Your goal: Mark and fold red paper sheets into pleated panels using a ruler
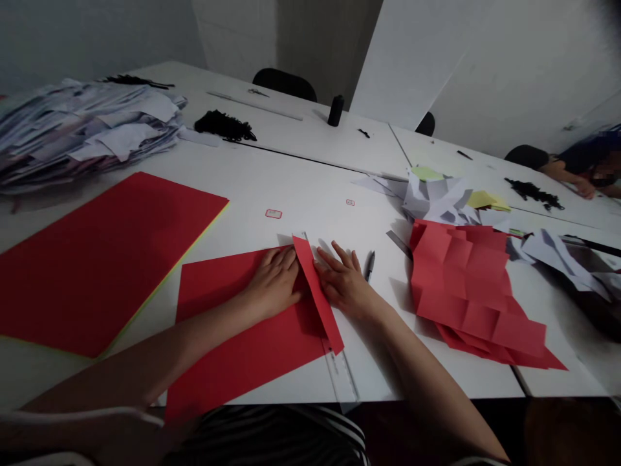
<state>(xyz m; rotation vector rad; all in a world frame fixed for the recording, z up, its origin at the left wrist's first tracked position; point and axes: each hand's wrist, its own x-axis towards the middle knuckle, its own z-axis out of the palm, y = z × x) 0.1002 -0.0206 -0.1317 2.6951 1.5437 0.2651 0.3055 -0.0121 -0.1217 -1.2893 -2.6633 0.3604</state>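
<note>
A red sheet (252,349) lies before me near the table's front edge, its right margin raised as a narrow folded strip (317,294). A clear ruler (343,375) shows under that strip, poking out at the lower end. My left hand (276,285) rests flat on the sheet, just left of the strip, with nothing gripped. My right hand (344,281) is on the strip's other side, fingers apart, fingertips touching or very near its outer edge. A pen (370,265) lies right of my right hand.
Left are a stack of red sheets (111,259) and a heap of papers (87,136). Right are creased red sheets (460,285), white scraps (436,197) and a metal ruler (400,244). Farther back stand black threads (223,125) and a black bottle (336,110). A person's hand (585,188) is far right.
</note>
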